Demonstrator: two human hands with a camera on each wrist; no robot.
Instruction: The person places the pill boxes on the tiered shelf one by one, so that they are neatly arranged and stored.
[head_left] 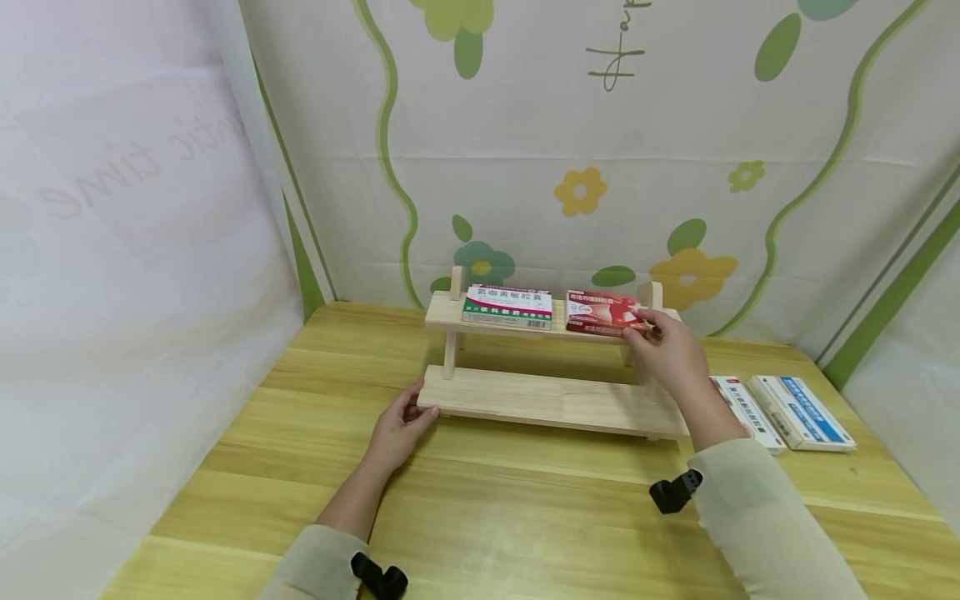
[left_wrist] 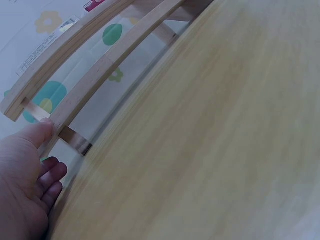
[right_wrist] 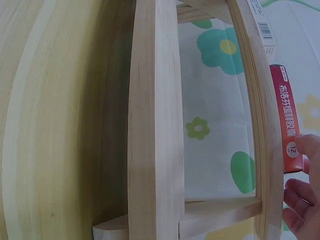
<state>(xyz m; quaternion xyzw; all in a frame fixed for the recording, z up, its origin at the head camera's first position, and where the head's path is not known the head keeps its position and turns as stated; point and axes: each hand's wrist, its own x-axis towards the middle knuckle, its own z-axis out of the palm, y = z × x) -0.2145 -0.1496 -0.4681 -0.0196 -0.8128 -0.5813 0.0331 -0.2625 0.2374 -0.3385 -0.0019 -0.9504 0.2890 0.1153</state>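
Your right hand [head_left: 670, 350] pinched the red box [head_left: 602, 312] at its near end; the box lay on the rack's [head_left: 551, 400] top shelf, long axis running leftward from your fingertips. Your left hand [head_left: 401, 425], fingers relaxed, steadied the lower shelf's corner.

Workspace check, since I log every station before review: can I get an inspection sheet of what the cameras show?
Surface: light wooden table, bare in front of the rack.
Job's things: two-tier wooden rack; on its upper shelf a green and white box and a red box lie side by side.
Clutter: two white and blue boxes flat on the table, right of the rack.
Hands: left hand touches the lower shelf's left end, thumb on its edge; right hand pinches the red box's right end.
Cables: nothing seen.
Surroundings: white fabric backdrop with green lines and flowers; plain white cloth on the left.
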